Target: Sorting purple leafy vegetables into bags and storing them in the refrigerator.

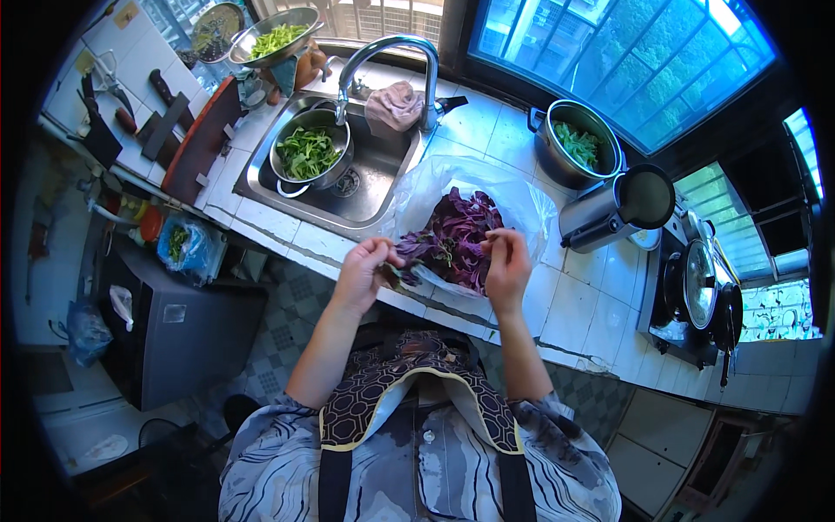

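Note:
A pile of purple leafy greens (457, 228) lies in an open clear plastic bag (531, 204) on the white tiled counter in front of me. At the bag's left side, my left hand (364, 271) pinches a sprig of the leafy greens (405, 275), green and purple, over the counter's front edge. My right hand (509, 271) is at the right side of the pile, its thumb and fingers drawn together. What sits between those fingertips, if anything, is too small to make out.
Behind the bag, the sink (383, 187) holds a metal pot (335, 165) of green leaves under the faucet (391, 43). A steel pot (578, 143) of greens and a grey kettle (600, 209) stand to the right, before the stove (674, 322). Knives hang at left.

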Available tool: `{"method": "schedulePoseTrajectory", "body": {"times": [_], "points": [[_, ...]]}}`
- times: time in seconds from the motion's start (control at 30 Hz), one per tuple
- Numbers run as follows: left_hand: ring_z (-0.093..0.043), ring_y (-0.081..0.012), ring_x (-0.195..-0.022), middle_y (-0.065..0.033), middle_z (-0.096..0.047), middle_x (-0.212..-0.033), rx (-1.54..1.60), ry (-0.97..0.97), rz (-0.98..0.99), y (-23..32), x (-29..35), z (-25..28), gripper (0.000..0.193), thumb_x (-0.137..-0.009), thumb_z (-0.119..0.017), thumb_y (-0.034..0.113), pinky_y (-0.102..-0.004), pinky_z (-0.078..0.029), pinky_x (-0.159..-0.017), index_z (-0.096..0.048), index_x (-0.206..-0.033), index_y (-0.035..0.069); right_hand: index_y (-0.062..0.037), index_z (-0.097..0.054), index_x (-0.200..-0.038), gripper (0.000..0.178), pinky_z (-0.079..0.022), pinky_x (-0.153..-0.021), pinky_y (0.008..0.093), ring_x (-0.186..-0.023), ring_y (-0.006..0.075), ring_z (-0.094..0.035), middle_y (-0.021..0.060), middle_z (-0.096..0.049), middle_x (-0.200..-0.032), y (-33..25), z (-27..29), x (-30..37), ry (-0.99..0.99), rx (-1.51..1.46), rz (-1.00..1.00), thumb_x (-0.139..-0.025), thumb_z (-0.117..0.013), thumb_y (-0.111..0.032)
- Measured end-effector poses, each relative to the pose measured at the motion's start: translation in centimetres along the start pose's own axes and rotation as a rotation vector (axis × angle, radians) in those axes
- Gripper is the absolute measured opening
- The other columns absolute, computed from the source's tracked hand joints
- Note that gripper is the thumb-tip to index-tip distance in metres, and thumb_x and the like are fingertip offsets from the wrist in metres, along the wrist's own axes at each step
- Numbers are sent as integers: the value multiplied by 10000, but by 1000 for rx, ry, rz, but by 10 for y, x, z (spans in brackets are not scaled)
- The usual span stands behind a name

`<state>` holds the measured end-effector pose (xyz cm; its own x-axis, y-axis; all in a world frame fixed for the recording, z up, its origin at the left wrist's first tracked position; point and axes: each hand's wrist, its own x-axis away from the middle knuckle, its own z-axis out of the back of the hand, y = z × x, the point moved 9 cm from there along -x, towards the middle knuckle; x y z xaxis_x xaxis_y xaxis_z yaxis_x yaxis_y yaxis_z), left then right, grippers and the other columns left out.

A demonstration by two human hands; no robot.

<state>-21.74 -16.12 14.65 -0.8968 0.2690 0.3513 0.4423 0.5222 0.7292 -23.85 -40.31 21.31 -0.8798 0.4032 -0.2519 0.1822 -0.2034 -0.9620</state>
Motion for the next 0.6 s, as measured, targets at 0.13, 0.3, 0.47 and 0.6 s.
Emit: {"method": "schedulePoseTrajectory", "body": {"times": [0.13,0.3,0.47,0.6], "points": [[-536,-92,-717,-7,-552,-782,11,8,-54,12,1,9,65,-910,-528,103,-226,-445,-673,-548,-935,46,-31,-608,-826,179,-495,-659,432,-694,354,-604,163,-621,-792,46,-43,-8,-401,540,-58,-852,-467,-137],[-514,-41,-690,32,-544,-765,-282,57,-100,7,5,-4,74,-874,-581,72,-182,-422,-634,-569,-943,49,-45,-629,-707,243,-507,-683,443,-768,352,-636,158,-646,-816,95,-70,19,-648,1118,-96,-768,-570,-273],[-510,-21,-674,39,-561,-766,-403,49,-124,5,5,-9,97,-854,-599,42,-165,-421,-634,-582,-949,35,-43,-609,-742,242,-490,-634,437,-719,331,-628,142,-625,-754,73,-50,4,-375,893,-42,-788,-613,-281],[-500,-16,-665,42,-561,-756,-447,13,-176,10,-2,-17,116,-846,-599,35,-166,-416,-635,-590,-960,20,-45,-580,-769,170,-448,-582,406,-651,298,-591,117,-589,-728,28,-9,-13,-55,620,104,-853,-602,-192]]}}
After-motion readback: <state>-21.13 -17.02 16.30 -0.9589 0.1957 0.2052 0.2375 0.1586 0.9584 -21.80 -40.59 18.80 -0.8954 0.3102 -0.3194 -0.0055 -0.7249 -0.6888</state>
